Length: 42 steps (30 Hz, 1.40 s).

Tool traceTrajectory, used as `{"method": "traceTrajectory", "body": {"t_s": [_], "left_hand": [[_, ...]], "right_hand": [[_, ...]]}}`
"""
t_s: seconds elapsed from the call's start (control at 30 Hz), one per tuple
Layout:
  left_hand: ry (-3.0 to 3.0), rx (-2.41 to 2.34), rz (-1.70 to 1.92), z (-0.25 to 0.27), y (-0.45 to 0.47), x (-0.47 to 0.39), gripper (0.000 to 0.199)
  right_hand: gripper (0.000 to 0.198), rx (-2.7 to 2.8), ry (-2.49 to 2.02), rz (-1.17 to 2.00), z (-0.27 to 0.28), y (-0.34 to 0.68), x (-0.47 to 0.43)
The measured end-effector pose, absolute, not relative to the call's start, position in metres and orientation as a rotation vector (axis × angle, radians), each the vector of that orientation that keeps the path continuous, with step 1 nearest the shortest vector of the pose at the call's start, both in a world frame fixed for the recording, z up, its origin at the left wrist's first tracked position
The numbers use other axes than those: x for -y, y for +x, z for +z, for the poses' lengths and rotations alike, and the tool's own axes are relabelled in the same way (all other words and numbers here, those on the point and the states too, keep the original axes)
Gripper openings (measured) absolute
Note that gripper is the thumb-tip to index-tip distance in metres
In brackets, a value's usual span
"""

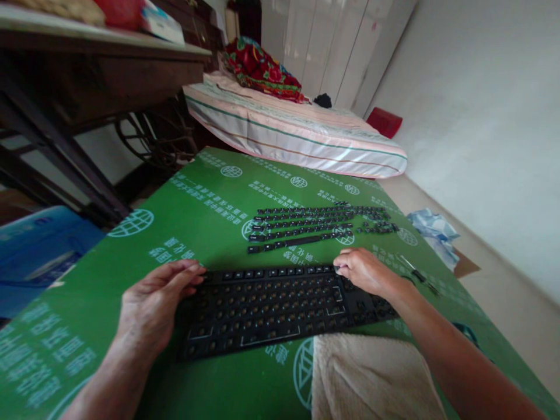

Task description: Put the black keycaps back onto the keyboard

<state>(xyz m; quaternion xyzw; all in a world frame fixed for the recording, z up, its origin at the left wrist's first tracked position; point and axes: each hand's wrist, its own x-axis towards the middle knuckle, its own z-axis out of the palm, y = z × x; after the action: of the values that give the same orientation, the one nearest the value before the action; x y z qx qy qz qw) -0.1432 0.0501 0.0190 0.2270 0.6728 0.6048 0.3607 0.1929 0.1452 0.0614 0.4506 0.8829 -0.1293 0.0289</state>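
As bare sockets face up from a black keyboard [271, 306] on the near part of a green printed board [210, 186], two hands meet its far edge. The left hand [153, 297] has thumb and forefinger drawn narrow at the far left corner; the right hand [365, 271] bunches its fingertips at the right end of the row of keys [282, 272] seated along that edge. Whether either hand grips the frame, pinches a key or merely rests there, one cannot tell.

Handling at this row would seem to go best with the left hand bracing the corner flat against the board and the right bearing straight up or down on one key at a time; a sideways twist could strain the sockets. Keeping strict order should spare mix-ups among look-alike pieces.

Just beyond the keyboard, loose keycaps [301, 240] lie in long rows, with smaller clusters to the right, set directly on the board rather than in any container. A slim tool [415, 271] lies right of the right hand, and a tan cloth [371, 373] at the near side. Farther out, a blue box-like object [48, 245] stands at left and a red boxy object [384, 122] by the far right of the bed [301, 140]; neither shows its contents. Crumpled pale plastic [433, 230] lies at right, anything inside it unclear.
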Motion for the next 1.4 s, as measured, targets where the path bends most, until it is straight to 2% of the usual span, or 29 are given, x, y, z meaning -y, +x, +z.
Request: {"method": "traceTrajectory", "body": {"t_s": [0.5,0.8,1.4], "left_hand": [[0.585,-1.742,1.543,0.020,-0.142,-0.049,0.029],[0.602,-1.740,1.559,0.018,-0.141,-0.050,0.028],[0.626,-1.708,1.577,0.015,-0.141,-0.049,0.028]], "right_hand": [[0.014,-2.663,1.311,-0.261,0.057,0.189,-0.155],[0.010,-2.634,1.296,-0.301,0.057,0.189,-0.160],[0.015,-2.556,1.225,-0.190,0.064,0.177,-0.164]]}}
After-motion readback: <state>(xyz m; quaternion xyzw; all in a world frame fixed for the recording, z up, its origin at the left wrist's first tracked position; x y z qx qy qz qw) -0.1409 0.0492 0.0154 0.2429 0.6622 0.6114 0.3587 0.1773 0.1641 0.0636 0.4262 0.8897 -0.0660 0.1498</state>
